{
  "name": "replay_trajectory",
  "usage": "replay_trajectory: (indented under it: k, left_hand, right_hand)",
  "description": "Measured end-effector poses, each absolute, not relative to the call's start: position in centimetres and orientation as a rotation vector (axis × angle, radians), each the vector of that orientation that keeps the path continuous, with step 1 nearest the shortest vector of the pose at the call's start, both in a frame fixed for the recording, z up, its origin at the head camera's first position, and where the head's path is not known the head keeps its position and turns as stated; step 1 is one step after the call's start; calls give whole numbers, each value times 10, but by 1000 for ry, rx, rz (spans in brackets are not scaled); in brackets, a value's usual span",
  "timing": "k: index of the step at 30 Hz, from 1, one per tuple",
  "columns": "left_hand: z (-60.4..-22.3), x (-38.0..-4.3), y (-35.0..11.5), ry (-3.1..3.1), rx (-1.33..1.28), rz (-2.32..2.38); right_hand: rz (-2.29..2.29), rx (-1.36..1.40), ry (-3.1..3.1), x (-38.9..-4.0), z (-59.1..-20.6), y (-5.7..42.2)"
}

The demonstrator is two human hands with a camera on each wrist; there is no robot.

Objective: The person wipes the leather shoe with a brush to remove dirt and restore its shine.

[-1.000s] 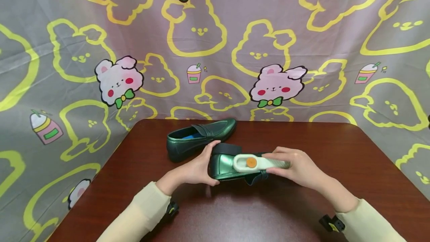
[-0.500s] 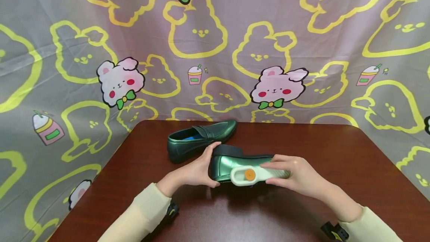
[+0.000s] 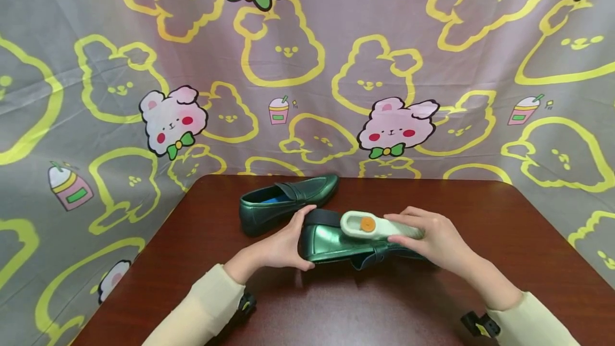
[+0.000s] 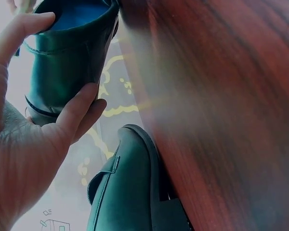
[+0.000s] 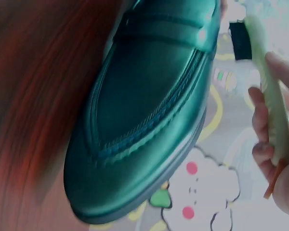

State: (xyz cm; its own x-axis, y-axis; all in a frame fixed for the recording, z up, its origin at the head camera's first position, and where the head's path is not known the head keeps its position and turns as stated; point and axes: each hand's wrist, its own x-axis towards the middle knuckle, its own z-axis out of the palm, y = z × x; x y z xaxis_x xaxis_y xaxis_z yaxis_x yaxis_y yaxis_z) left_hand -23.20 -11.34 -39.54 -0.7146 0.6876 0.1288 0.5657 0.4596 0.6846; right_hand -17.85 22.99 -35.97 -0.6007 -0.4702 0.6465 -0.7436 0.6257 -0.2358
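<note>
My left hand (image 3: 280, 245) grips the heel end of a metallic green loafer (image 3: 329, 244), its thumb over the shoe's opening in the left wrist view. The shoe lies turned on its side, with its dark heel block (image 3: 319, 218) facing the back of the table. Between the thumb and fingers of my right hand (image 3: 434, 233) is a pale green brush (image 3: 354, 224) with an orange round piece on its head. That head overlaps the side of the loafer near the heel in the head view. Dark bristles (image 5: 241, 41) show on the brush in the right wrist view.
A matching green loafer (image 3: 309, 190) stands upright behind, toe pointing to the back right, with a blue insole inside. Both sit at a brown wooden table (image 3: 461, 202). A curtain (image 3: 307, 89) printed with cartoon bears and rabbits hangs behind the table.
The brush in my right hand went down toward the shoe's near edge, then came back up and slightly right toward the sole. My left hand keeps its hold on the loafer.
</note>
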Motion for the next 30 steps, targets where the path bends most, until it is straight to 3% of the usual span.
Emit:
replay_trajectory:
  k: [8,20,30]
  left_hand:
    - [-396,-233,-113,2538,1102,1090]
    - [-395,-233,-113,2527,1083,1087]
    - [-397,-234,-114,2527,1074,1092]
  right_hand:
    - [775,1276,-2319,-170,-368,212]
    - [665,859,-2359,-193,-368,243]
    - [752,1210,-2309,-168,-376,226]
